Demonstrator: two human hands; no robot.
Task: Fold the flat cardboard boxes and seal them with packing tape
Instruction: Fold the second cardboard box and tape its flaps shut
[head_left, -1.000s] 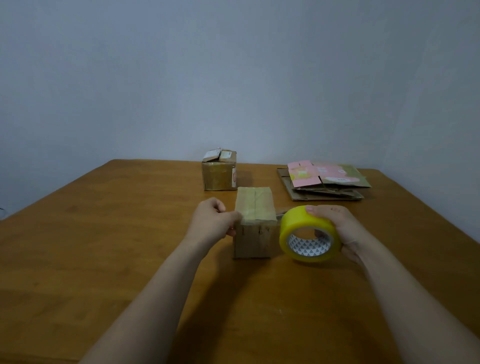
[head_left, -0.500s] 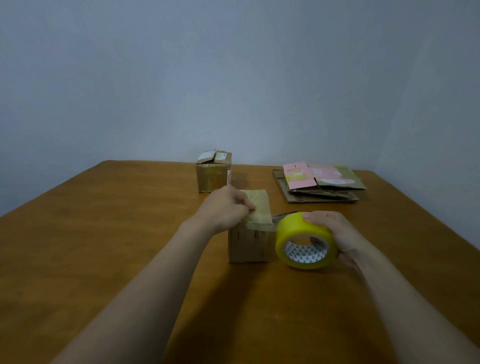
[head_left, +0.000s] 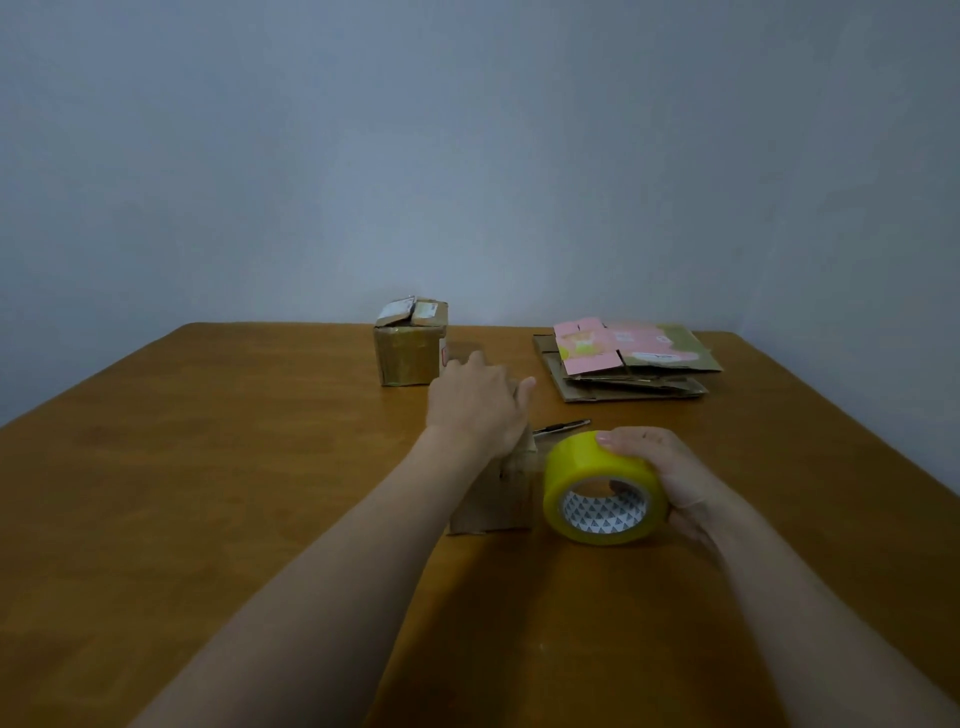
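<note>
A small folded cardboard box (head_left: 498, 499) stands in the middle of the wooden table (head_left: 208, 467). My left hand (head_left: 480, 402) lies flat on its top with fingers stretched forward, hiding the top face. Right beside the box, on its right, my right hand (head_left: 660, 467) grips a yellow roll of packing tape (head_left: 602, 488) standing on edge, fingers over the top and thumb through the core. A strip of tape seems to run from the roll to the box.
Another taped box (head_left: 410, 348) stands farther back. A stack of flat cardboard boxes (head_left: 628, 364), the top one pink, lies at the back right. A thin dark tool (head_left: 561, 426) lies just behind the tape roll. Walls close off the back and right.
My left hand has slid from the box's near left corner forward across its top. The tape roll has stayed beside the box in my right hand.
</note>
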